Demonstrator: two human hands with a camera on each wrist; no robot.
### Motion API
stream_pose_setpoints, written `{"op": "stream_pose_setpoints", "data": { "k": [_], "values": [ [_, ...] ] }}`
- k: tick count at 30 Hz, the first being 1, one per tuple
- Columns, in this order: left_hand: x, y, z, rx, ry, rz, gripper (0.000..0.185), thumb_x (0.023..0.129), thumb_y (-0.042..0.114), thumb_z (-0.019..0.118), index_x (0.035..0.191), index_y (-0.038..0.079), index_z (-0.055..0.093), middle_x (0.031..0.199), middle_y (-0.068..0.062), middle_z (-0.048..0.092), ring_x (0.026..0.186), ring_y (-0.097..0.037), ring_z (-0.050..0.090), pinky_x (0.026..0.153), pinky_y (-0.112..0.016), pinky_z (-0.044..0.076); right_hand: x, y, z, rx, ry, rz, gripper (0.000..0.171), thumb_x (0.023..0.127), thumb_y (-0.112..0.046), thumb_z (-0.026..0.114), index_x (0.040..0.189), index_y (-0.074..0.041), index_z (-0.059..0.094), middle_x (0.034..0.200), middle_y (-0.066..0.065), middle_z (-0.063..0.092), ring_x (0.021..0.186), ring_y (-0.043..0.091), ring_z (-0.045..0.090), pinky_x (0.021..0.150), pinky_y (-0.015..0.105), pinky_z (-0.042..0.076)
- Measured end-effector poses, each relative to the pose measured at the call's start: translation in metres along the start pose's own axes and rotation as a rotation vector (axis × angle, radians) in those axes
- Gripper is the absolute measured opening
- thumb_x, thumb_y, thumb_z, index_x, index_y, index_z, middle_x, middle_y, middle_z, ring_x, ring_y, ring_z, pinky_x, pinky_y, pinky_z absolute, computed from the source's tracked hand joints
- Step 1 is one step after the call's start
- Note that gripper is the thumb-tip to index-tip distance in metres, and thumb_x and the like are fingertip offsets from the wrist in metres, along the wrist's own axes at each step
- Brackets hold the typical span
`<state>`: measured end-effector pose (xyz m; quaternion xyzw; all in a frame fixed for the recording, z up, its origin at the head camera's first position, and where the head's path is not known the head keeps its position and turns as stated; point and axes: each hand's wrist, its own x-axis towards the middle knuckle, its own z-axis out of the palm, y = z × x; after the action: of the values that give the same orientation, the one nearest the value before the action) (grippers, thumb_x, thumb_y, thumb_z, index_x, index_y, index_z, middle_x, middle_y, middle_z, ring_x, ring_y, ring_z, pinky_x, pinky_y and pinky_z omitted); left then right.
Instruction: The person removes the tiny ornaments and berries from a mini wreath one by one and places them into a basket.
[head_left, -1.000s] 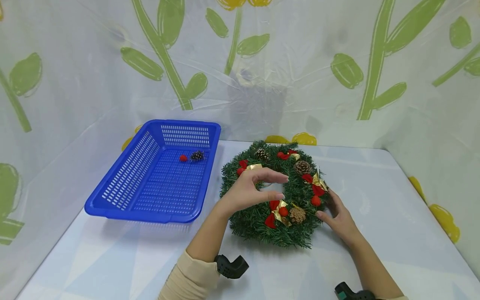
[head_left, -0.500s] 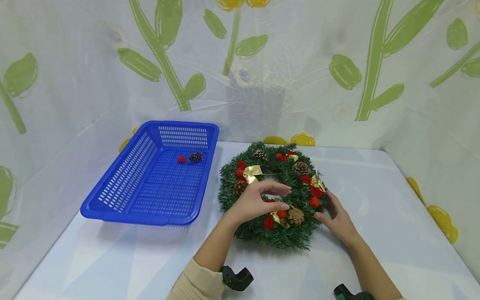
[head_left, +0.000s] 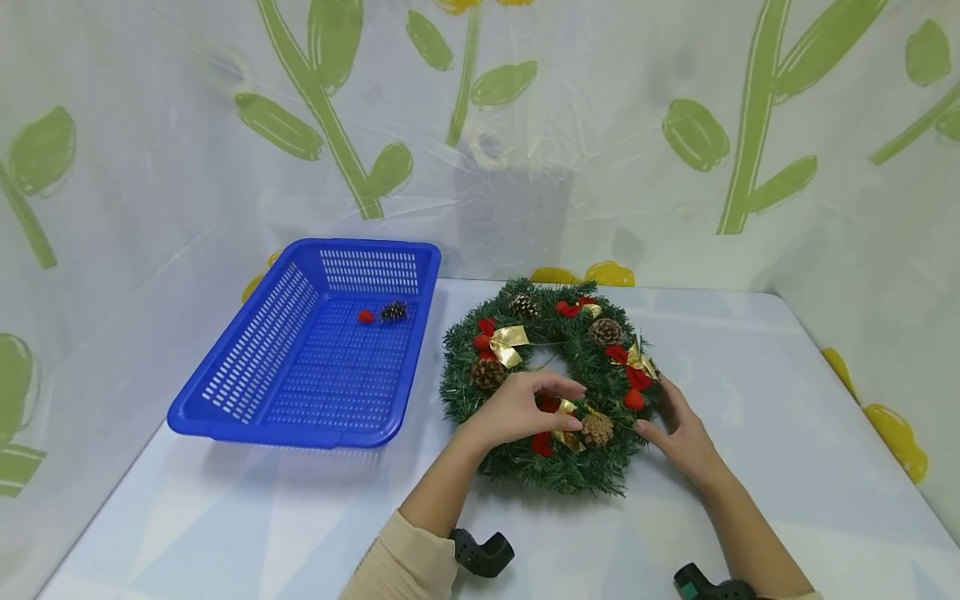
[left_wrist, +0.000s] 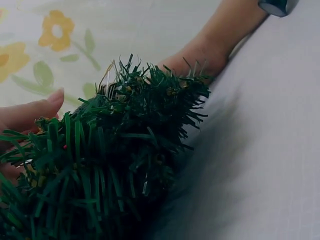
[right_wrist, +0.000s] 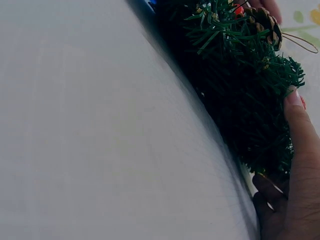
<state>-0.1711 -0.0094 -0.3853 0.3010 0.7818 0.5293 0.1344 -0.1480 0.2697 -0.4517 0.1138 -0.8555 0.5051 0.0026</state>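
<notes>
A green Christmas wreath (head_left: 592, 362) with pine cones, red balls and red-and-gold bows lies on the table in the head view. Over its near part hovers my left hand (head_left: 517, 408), thumb and fingers parted in a C with nothing between them. Just right of those fingertips sits a light brown pine cone (head_left: 597, 428); a red-and-gold bow (head_left: 542, 444) is partly hidden behind the hand. My right hand (head_left: 682, 437) holds the wreath's right edge. In the right wrist view its thumb (right_wrist: 300, 122) presses the outer side while its fingers curl underneath.
To the left stands a blue plastic basket (head_left: 300, 436), holding a small red ball (head_left: 365, 317) and a dark pine cone (head_left: 393, 311). A white sheet with painted plants (head_left: 615, 125) hangs behind the table (head_left: 780, 400).
My left hand has moved down and slightly right, from the wreath's left-middle part to beside the near bow, uncovering the left bow and pine cone. My right hand keeps its place.
</notes>
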Motion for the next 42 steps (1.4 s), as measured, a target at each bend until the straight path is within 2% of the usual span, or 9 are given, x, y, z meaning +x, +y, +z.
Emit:
{"op": "stream_pose_setpoints", "data": {
  "k": [6, 14, 20, 30, 35, 42],
  "values": [
    [0.001, -0.006, 0.001, 0.013, -0.029, -0.02, 0.04, 0.082, 0.021, 0.075, 0.119, 0.011, 0.065, 0.115, 0.002, 0.065, 0.099, -0.006, 0.059, 0.081, -0.021, 0.049, 0.0, -0.001, -0.002, 0.006, -0.001, 0.006, 0.083, 0.09, -0.008, 0.06, 0.15, 0.004, 0.003, 0.146, 0.039, 0.017, 0.131, 0.058, 0.021, 0.09, -0.004, 0.021],
    [0.003, -0.011, 0.003, 0.074, -0.032, -0.058, 0.038, 0.079, 0.019, 0.077, 0.116, 0.014, 0.067, 0.113, 0.003, 0.065, 0.104, -0.009, 0.058, 0.086, -0.024, 0.048, 0.001, 0.0, 0.0, 0.019, 0.001, -0.001, 0.082, 0.09, -0.007, 0.06, 0.149, 0.005, 0.004, 0.146, 0.039, 0.017, 0.131, 0.057, 0.021, 0.09, -0.004, 0.021],
    [0.004, -0.012, 0.004, 0.122, -0.058, -0.064, 0.037, 0.079, 0.02, 0.077, 0.115, 0.013, 0.068, 0.111, 0.002, 0.067, 0.103, -0.008, 0.059, 0.084, -0.021, 0.049, 0.001, 0.001, -0.001, 0.003, 0.007, 0.023, 0.082, 0.091, -0.01, 0.06, 0.149, 0.004, 0.004, 0.146, 0.039, 0.019, 0.131, 0.057, 0.022, 0.089, -0.005, 0.021],
    [0.004, -0.013, 0.002, 0.124, -0.09, -0.092, 0.033, 0.081, 0.018, 0.075, 0.113, 0.013, 0.068, 0.108, 0.002, 0.068, 0.098, -0.007, 0.06, 0.075, -0.02, 0.049, 0.001, 0.002, -0.001, 0.01, 0.002, 0.033, 0.083, 0.091, -0.01, 0.061, 0.15, 0.003, 0.004, 0.146, 0.039, 0.018, 0.132, 0.056, 0.021, 0.089, -0.005, 0.021],
    [0.005, -0.014, 0.003, 0.128, -0.084, -0.083, 0.027, 0.083, 0.017, 0.073, 0.11, 0.014, 0.07, 0.108, 0.002, 0.069, 0.092, -0.004, 0.06, 0.068, -0.019, 0.048, 0.001, 0.001, -0.001, -0.012, 0.001, 0.042, 0.083, 0.091, -0.012, 0.061, 0.15, 0.002, 0.004, 0.146, 0.039, 0.019, 0.132, 0.056, 0.022, 0.088, -0.005, 0.02],
    [0.004, -0.012, 0.003, 0.117, -0.048, -0.061, 0.024, 0.083, 0.016, 0.073, 0.107, 0.015, 0.072, 0.105, 0.003, 0.069, 0.095, -0.005, 0.059, 0.073, -0.019, 0.049, 0.001, 0.001, -0.001, 0.003, -0.003, 0.021, 0.082, 0.092, -0.01, 0.059, 0.15, 0.003, 0.003, 0.146, 0.039, 0.017, 0.131, 0.057, 0.021, 0.089, -0.005, 0.021]
  ]
}}
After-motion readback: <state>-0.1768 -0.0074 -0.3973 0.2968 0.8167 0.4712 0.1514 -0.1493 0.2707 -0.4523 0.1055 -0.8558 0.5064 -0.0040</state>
